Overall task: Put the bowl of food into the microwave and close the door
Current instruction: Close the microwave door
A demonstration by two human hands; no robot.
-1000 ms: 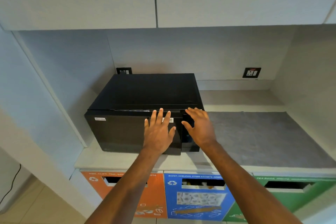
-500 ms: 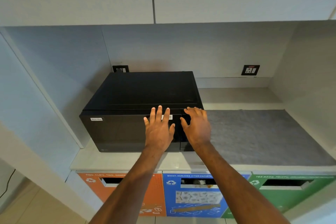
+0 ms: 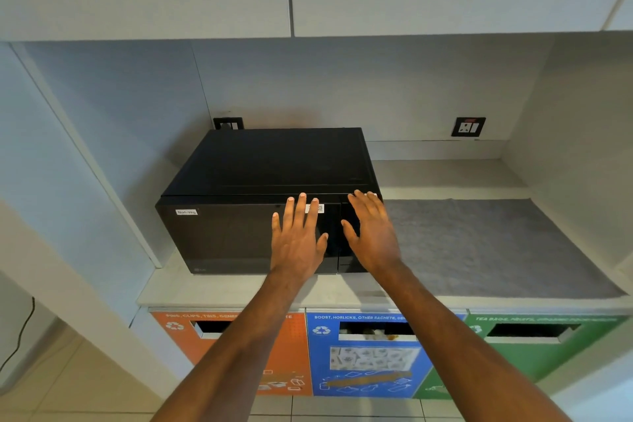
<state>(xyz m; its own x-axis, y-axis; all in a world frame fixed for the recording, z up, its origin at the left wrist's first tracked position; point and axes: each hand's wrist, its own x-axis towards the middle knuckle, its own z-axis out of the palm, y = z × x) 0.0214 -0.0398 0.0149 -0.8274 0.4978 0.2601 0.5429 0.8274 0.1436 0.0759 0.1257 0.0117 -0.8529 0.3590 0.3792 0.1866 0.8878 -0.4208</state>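
Observation:
A black microwave (image 3: 260, 181) stands on a pale counter in a wall niche, its dark glass door (image 3: 233, 240) shut flush with the front. My left hand (image 3: 298, 240) lies flat on the right part of the door, fingers spread and pointing up. My right hand (image 3: 371, 236) rests with fingers apart over the control strip at the microwave's right edge. Neither hand holds anything. No bowl of food is visible; the microwave's inside is hidden behind the door.
A grey mat (image 3: 486, 247) covers the counter right of the microwave. Wall sockets (image 3: 468, 127) sit on the back wall. Cabinets hang overhead. Below the counter edge are orange (image 3: 191, 343), blue (image 3: 370, 356) and green (image 3: 534, 349) recycling bin fronts.
Both hands stay pressed on the microwave front with barely any shift. The view has tilted slightly, so the microwave sits a little lower and nearer the centre.

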